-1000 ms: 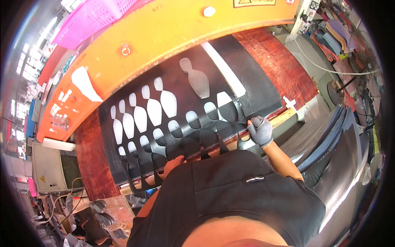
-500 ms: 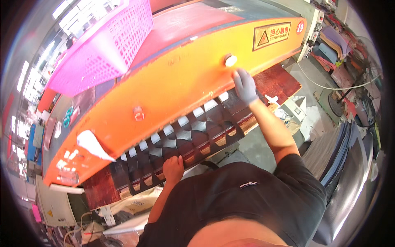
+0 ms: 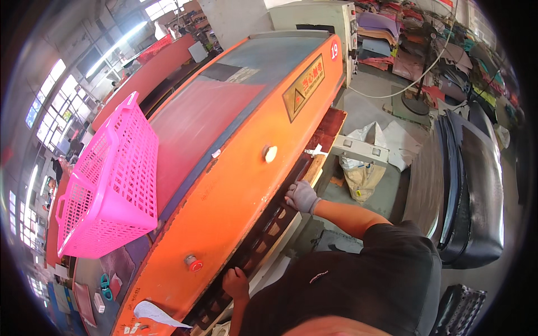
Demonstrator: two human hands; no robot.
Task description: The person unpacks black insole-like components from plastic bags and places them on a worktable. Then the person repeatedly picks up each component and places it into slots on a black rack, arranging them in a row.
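Sheet, dark and pierced by a row of gaps, lies along the front of the press bed, its near strip showing below the orange beam. The beam hides the rest, so we cannot tell how far back it reaches.

Our bare left hand rests at the near edge with its fingers curled inward; we cannot tell whether they pinch the sheet or only touch it. Our gloved right hand is farther up the same edge, fingers bent and close together, and again the grip itself is hidden. Set well apart like this, the hands probably keep the strip level, and staying on the near side likely keeps them out from under the beam.

On the beam's face, the red button and pale knob face us, presumably for easy reach. A pink basket stands behind the beam to our left, perhaps there to leave the front free. To our right, a stack of dark and blue sheets droops in a bend, seemingly because the material is limp.
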